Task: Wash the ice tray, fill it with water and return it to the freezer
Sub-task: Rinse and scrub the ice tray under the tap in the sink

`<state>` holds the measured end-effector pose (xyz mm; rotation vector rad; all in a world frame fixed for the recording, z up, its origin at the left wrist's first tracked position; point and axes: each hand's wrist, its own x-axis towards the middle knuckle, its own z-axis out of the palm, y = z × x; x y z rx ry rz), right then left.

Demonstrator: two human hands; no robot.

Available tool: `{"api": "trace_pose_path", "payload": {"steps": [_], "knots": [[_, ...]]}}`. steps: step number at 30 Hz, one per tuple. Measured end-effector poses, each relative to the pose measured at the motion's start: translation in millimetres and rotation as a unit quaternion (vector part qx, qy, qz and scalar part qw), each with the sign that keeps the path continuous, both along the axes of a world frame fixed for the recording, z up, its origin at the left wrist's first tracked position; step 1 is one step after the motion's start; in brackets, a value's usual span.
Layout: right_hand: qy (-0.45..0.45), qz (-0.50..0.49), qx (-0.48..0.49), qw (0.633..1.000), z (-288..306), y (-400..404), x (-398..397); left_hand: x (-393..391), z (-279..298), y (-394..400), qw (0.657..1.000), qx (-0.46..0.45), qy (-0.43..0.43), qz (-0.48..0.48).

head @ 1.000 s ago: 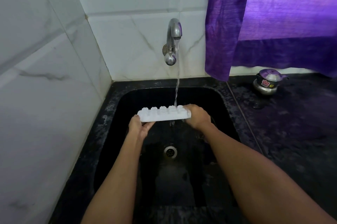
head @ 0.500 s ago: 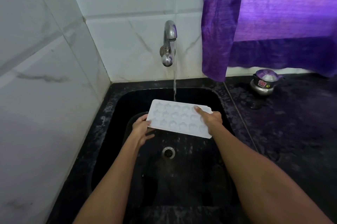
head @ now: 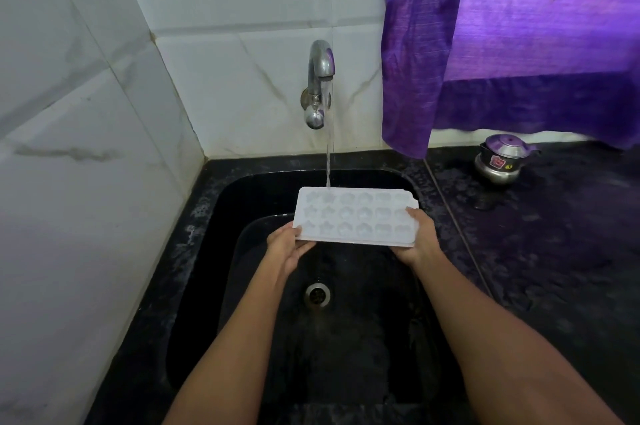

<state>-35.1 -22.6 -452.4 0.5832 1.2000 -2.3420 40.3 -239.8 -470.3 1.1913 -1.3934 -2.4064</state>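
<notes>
You held the ice tray [head: 355,216] cavities-up over the sink [head: 194,251], left hand [head: 287,246] and right hand [head: 417,241] fingers curled on its ends, tap [head: 320,78] water striking its far edge; filling looked barely begun, freezer trip remained.

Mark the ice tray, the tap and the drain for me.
ice tray [head: 356,216], head view, middle of its moulded top face.
tap [head: 320,78], head view, on the curved metal spout.
drain [head: 317,293], head view, centre of the metal strainer.
</notes>
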Motion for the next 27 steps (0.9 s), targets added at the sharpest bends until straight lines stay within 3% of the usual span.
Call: {"api": "trace_pose_path", "payload": {"steps": [13,27], "knots": [[-0.085,-0.213,-0.022,0.973,-6.7,-4.6,-8.2,-26.7,5.2,23.4,0.992,0.107,0.067,0.020],[-0.111,-0.254,-0.001,0.961,2.4,-15.2,-5.9,-38.5,0.3,20.4,0.989,0.128,0.075,0.023]]}}
